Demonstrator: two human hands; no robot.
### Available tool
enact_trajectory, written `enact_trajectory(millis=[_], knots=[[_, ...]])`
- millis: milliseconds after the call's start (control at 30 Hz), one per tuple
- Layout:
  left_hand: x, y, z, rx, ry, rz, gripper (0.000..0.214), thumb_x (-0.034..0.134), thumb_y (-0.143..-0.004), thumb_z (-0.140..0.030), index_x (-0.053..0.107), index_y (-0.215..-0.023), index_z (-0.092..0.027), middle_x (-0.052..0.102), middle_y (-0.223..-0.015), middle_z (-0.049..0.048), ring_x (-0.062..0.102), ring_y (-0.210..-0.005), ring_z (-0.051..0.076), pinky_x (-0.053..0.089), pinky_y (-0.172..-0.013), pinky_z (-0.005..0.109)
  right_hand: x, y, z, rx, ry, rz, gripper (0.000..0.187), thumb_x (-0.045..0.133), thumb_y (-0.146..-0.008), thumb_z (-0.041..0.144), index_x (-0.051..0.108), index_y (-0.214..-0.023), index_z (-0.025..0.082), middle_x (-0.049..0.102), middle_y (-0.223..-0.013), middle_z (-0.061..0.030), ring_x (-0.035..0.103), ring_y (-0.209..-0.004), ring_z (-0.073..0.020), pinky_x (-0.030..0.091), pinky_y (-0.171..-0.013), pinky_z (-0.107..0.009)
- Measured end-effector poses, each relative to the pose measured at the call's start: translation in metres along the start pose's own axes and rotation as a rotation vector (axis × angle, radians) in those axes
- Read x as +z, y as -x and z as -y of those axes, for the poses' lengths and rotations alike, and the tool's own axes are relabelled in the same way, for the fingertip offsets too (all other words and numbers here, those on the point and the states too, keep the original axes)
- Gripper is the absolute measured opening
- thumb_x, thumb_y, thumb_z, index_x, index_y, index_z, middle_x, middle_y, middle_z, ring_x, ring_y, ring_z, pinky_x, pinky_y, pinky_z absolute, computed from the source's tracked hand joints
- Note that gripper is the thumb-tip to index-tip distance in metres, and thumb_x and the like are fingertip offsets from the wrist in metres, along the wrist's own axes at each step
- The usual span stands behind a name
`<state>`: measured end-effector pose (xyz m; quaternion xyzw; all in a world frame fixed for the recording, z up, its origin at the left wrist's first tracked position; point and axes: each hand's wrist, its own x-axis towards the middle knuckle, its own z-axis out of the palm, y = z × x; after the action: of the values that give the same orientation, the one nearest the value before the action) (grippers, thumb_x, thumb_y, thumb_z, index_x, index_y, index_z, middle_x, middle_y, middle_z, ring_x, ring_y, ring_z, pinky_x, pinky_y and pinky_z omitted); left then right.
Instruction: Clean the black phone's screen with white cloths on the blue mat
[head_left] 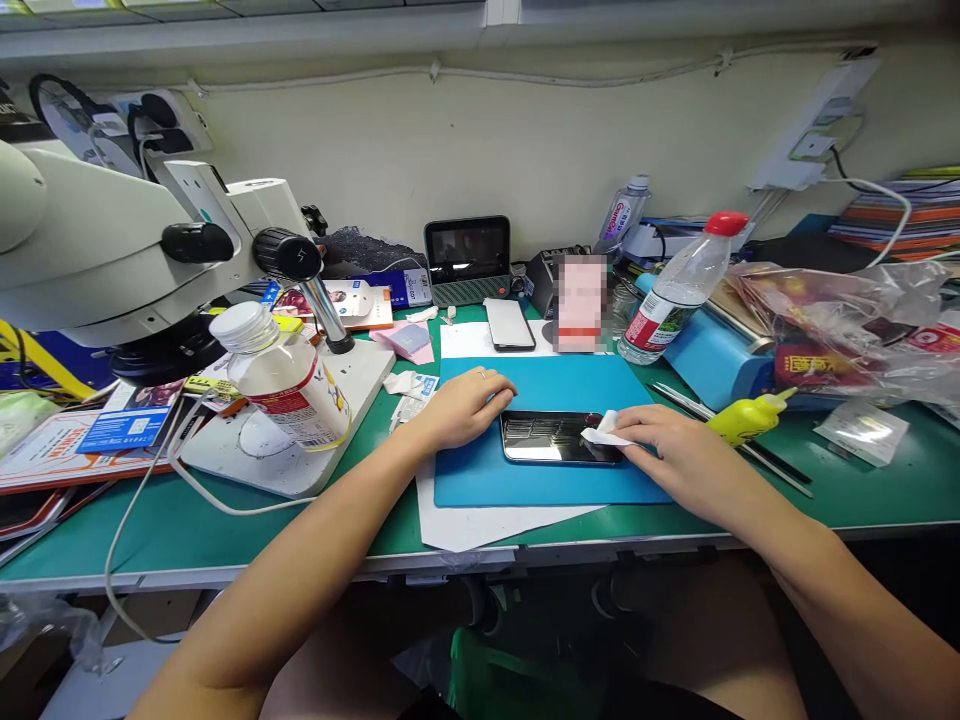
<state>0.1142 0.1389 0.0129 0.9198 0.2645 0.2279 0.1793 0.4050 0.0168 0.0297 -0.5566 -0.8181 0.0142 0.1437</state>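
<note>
A black phone (551, 438) lies flat on a blue mat (540, 475) in front of me. My left hand (461, 408) rests on the mat with its fingers curled against the phone's left end, steadying it. My right hand (675, 450) pinches a small white wipe (604, 432) and presses it on the phone's right end.
A microscope (112, 250) on a white base (300, 440) stands at left beside a clear bottle (289, 380). A second phone (510, 323), a small screen (467, 255), a red-capped water bottle (679, 290), a yellow squeeze bottle (746, 415) and plastic bags (840, 320) lie behind and to the right.
</note>
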Motion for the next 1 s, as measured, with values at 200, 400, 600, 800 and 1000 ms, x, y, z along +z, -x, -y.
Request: enact_trajectory(millis=[200, 400, 600, 800, 1000], knots=[[0.001, 0.000, 0.002, 0.004, -0.001, 0.015, 0.031, 0.037, -0.107, -0.032, 0.065, -0.112, -0.020, 0.071, -0.114, 0.0076, 0.063, -0.106, 0.023, 0.050, -0.092, 0.038, -0.008, 0.002, -0.008, 0.067, -0.020, -0.009, 0.038, 0.046, -0.096, 0.039, 0.081, -0.097, 0.023, 0.077, -0.104, -0.0099, 0.071, -0.099, -0.0305, 0.057, -0.086, -0.047], [0.002, 0.000, 0.005, -0.014, 0.023, 0.008, 0.031, 0.038, -0.106, -0.032, 0.066, -0.111, -0.019, 0.071, -0.114, 0.0081, 0.064, -0.106, 0.023, 0.050, -0.093, 0.038, -0.012, 0.000, 0.001, 0.261, 0.010, -0.290, 0.037, 0.047, -0.098, 0.039, 0.079, -0.097, 0.020, 0.076, -0.106, -0.0097, 0.072, -0.094, -0.0283, 0.056, -0.083, -0.044], [0.001, 0.000, 0.004, 0.000, 0.009, -0.004, 0.032, 0.037, -0.106, -0.033, 0.066, -0.110, -0.020, 0.071, -0.112, 0.0079, 0.063, -0.106, 0.023, 0.050, -0.092, 0.038, -0.001, 0.015, 0.004, 0.056, 0.031, -0.039, 0.043, 0.049, -0.098, 0.055, 0.079, -0.109, 0.027, 0.075, -0.116, -0.0099, 0.070, -0.104, -0.0307, 0.055, -0.090, -0.049], [0.002, 0.000, 0.005, 0.000, 0.007, 0.015, 0.034, 0.035, -0.107, -0.036, 0.066, -0.110, -0.020, 0.071, -0.113, 0.0081, 0.063, -0.106, 0.024, 0.050, -0.092, 0.039, 0.005, 0.017, 0.020, 0.083, 0.073, -0.050, 0.057, 0.044, -0.099, 0.060, 0.072, -0.126, 0.019, 0.068, -0.136, -0.0142, 0.065, -0.120, -0.0342, 0.053, -0.101, -0.049], [0.002, -0.001, 0.005, -0.009, -0.001, 0.012, 0.034, 0.036, -0.107, -0.035, 0.066, -0.110, -0.020, 0.071, -0.112, 0.0084, 0.063, -0.106, 0.025, 0.050, -0.093, 0.040, 0.013, 0.003, 0.021, 0.014, 0.078, 0.015, 0.053, 0.039, -0.102, 0.055, 0.071, -0.122, 0.018, 0.069, -0.130, -0.0153, 0.063, -0.121, -0.0330, 0.053, -0.100, -0.045]])
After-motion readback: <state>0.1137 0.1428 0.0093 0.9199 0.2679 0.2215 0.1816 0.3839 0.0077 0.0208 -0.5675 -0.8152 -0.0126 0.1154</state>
